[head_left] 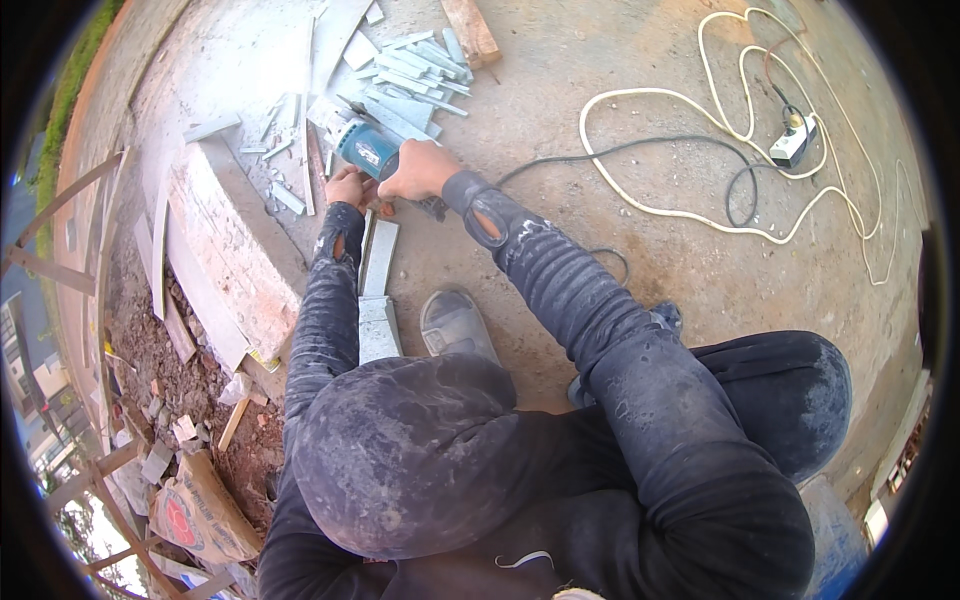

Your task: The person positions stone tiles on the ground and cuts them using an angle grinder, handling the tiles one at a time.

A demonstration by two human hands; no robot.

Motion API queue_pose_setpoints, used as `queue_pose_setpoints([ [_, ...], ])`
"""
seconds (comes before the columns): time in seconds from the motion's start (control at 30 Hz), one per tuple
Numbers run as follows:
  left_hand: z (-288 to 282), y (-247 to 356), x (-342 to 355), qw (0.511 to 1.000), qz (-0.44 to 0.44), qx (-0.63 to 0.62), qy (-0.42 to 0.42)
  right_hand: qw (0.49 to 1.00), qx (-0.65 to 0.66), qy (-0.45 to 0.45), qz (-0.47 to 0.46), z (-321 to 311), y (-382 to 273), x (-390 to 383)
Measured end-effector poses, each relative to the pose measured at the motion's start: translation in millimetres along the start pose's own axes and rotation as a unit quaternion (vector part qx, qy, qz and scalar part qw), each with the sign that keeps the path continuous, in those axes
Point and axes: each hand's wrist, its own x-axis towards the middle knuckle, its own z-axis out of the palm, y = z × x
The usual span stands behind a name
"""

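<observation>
My right hand (415, 170) grips the body of a teal angle grinder (368, 147), whose silver head points up and left into a bright, hazy patch of white dust. Just below the grinder, my left hand (345, 188) has its fingers curled, and what they hold is hidden. Pale tile offcuts (405, 80) lie scattered beyond the tool, with long narrow strips (310, 170) beside my left hand. Nearer my body, a row of narrow pale pieces (379, 258) runs toward my sandalled foot (452, 325).
A dusty concrete block (225, 255) sits at left, beside rubble (190, 410), a torn paper sack (200, 505) and a rusty railing (60, 265). A wooden board (470, 28) lies at the top. White and dark cables (640, 92) loop around a power strip (793, 142) at right.
</observation>
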Motion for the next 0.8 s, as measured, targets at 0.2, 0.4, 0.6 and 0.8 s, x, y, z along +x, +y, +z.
queue_pose_setpoints([
  [0.2, -0.6, -2.5, 2.6, 1.0, 0.002, -0.012, -0.008, 1.0, 0.003, -0.006, 0.008, -2.3, 0.7, -5.4],
  [0.4, 0.6, -2.5, 3.0, 1.0, -0.002, -0.018, -0.01, 1.0, -0.005, -0.026, 0.011, -5.7, 1.5, -8.6],
  [0.6, -1.6, -3.3, 6.3, 1.0, -0.002, -0.017, -0.015, 1.0, -0.001, -0.019, 0.008, -5.7, 2.7, -11.0],
  [0.8, 0.7, -1.0, 2.5, 1.0, -0.003, -0.006, -0.006, 1.0, -0.003, -0.023, 0.008, -7.0, 3.3, -13.8],
])
